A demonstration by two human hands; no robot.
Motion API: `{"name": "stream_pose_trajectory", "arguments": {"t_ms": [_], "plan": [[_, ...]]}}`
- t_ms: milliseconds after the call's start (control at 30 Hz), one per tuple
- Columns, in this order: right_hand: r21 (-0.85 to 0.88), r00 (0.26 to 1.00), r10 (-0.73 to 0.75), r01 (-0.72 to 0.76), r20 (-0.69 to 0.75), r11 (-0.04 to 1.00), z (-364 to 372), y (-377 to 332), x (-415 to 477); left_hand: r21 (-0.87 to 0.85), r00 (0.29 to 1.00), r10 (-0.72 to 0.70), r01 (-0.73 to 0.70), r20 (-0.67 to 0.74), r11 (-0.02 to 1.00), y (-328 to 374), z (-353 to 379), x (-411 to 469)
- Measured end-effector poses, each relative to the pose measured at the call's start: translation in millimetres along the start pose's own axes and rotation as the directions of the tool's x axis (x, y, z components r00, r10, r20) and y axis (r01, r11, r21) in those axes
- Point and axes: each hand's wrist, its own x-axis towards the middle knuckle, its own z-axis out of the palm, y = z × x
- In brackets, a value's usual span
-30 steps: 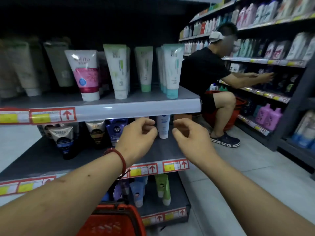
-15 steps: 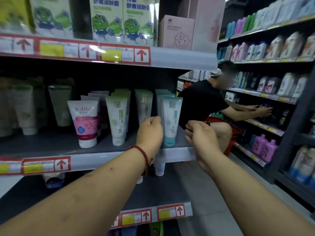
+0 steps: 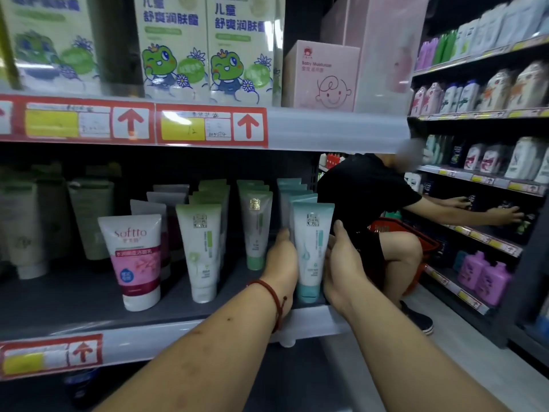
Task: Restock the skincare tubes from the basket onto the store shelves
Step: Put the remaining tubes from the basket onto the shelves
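the teal-capped tube (image 3: 312, 248) stands cap-down at the front edge of the grey shelf (image 3: 74, 295), heading its row. the left hand (image 3: 282, 260) lies against the tube's left side, the right hand (image 3: 341, 263) against its right side, thumbs upright along it. the other fingers are hidden past the tube, so i cannot tell if they grasp it or lie loose. well left of the tube stands a pink softto tube (image 3: 135, 260).

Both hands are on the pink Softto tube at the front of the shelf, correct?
No. The head view shows the left hand and right hand either side of the teal-capped tube at the front of the shelf; the pink Softto tube stands untouched, further left.
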Motion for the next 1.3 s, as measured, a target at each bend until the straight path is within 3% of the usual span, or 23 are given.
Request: {"name": "stream_pose_trajectory", "arguments": {"t_ms": [733,933,1300], "plan": [[0.116,0.981,-0.048,0.027,0.189,0.993,11.5,7.5,26.7,-0.287,1.000,0.019,-0.017,0.007,0.958,-9.4,8.8,27.5],[0.128,0.982,-0.048,0.025,0.183,0.991,10.6,9.0,32.2,-0.294,0.998,-0.012,0.031,0.066,0.955,-5.1,9.7,27.3],[0.160,0.989,-0.041,0.018,0.144,0.987,16.1,10.8,53.4,-0.344,0.999,-0.023,0.031,0.028,0.938,-6.1,14.5,50.6]]}}
